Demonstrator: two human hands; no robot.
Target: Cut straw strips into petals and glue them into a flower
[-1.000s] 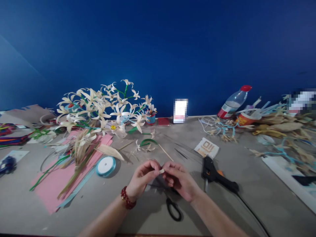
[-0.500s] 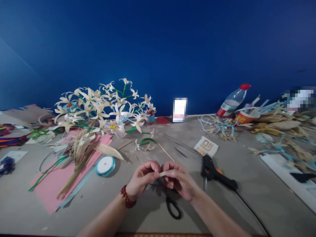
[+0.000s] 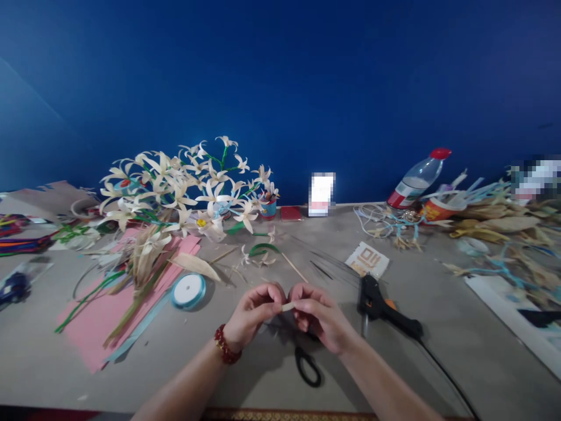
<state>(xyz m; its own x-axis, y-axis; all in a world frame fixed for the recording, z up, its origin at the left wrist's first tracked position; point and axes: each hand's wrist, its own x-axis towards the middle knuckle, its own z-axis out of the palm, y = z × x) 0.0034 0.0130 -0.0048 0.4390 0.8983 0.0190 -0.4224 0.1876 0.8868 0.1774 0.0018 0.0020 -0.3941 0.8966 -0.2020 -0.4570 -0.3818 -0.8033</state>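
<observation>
Between my two hands runs a short, pale strip (image 3: 288,306), which looks like dried corn husk. My left hand (image 3: 258,313) pinches its left end between thumb and forefinger, with a dark red bead bracelet (image 3: 226,346) on that wrist. The right end is pinched by my right hand (image 3: 321,316), the other fingers curled beneath. Below the hands lie black-handled scissors (image 3: 308,368), their blades mostly hidden by the right hand. A black hot glue gun (image 3: 388,310) rests on the table to the right of my right hand.
Cream husk flowers on green stems (image 3: 175,193) stand at the back left. Pink paper (image 3: 83,333) and a light-blue ribbon roll (image 3: 188,291) lie left. A tilted bottle (image 3: 416,180), a red-orange paper cup (image 3: 442,207) and husks (image 3: 504,216) crowd the back right. A white patterned card (image 3: 368,259) lies mid-table.
The hands stay nearly in place, both still pinching the strip. Its visible middle sits a touch higher and the view has shifted slightly.
</observation>
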